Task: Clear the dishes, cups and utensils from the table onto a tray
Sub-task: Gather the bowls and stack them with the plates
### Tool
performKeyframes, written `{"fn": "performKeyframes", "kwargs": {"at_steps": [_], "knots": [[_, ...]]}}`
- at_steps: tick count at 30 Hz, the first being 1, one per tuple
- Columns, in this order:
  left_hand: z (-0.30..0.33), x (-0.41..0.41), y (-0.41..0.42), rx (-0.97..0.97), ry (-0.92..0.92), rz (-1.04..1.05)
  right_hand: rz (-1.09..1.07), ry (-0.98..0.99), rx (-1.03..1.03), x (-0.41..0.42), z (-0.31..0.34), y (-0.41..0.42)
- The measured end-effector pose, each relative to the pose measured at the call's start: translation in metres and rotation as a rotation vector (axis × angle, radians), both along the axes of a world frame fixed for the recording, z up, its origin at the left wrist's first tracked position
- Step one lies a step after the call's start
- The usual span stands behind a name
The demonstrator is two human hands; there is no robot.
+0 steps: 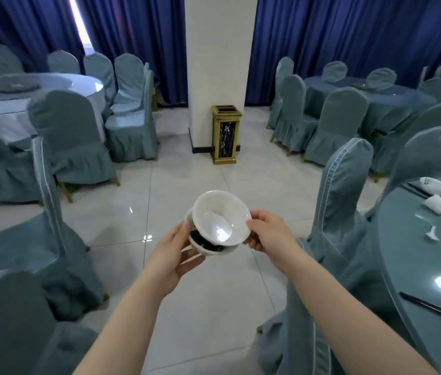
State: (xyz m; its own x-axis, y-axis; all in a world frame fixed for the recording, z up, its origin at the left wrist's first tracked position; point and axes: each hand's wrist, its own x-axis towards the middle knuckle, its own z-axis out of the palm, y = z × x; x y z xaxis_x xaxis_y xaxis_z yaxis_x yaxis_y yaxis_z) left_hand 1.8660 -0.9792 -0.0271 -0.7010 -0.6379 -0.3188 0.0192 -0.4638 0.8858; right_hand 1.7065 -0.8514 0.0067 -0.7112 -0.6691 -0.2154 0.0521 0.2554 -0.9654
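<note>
both hands are busy mid-air over the floor: left hand cups the lower bowl with dark scraps in it, and right hand pinches the rim of the upper bowl, tilted into it, probably to nest them for carrying. more dishes sit on the table at right. no tray in view, no readable writing anywhere.

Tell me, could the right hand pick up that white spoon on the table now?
Probably not yet. The right hand already pinches the rim of the upper bowl, and the spoon lies well off to the right on the table.
</note>
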Motion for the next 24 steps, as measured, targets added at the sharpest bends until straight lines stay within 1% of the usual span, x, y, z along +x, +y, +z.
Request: {"fn": "performKeyframes", "kwargs": {"at_steps": [5, 6, 9, 10, 13, 17, 24], "knots": [[0.006, -0.019, -0.042, -0.03, -0.017, 0.021, 0.021, 0.178, 0.069, -0.018, -0.002, -0.047], [0.007, -0.026, -0.052, -0.031, -0.015, 0.021, 0.033, 0.161, 0.08, -0.025, -0.003, -0.057], [0.004, -0.053, -0.085, -0.035, -0.018, -0.008, 0.073, -0.052, 0.05, -0.049, -0.008, -0.09], [0.003, -0.066, -0.097, -0.028, -0.021, -0.019, 0.086, -0.092, 0.034, -0.061, -0.01, -0.101], [0.0, -0.112, -0.134, -0.007, -0.03, -0.06, 0.057, -0.123, -0.005, -0.108, -0.017, -0.13], [0.004, -0.198, -0.179, -0.067, 0.0, -0.219, -0.029, -0.178, -0.044, -0.19, -0.026, -0.161], [0.011, -0.362, -0.23, -0.082, -0.038, -0.316, -0.212, -0.213, -0.15, -0.323, -0.027, -0.187]]}}
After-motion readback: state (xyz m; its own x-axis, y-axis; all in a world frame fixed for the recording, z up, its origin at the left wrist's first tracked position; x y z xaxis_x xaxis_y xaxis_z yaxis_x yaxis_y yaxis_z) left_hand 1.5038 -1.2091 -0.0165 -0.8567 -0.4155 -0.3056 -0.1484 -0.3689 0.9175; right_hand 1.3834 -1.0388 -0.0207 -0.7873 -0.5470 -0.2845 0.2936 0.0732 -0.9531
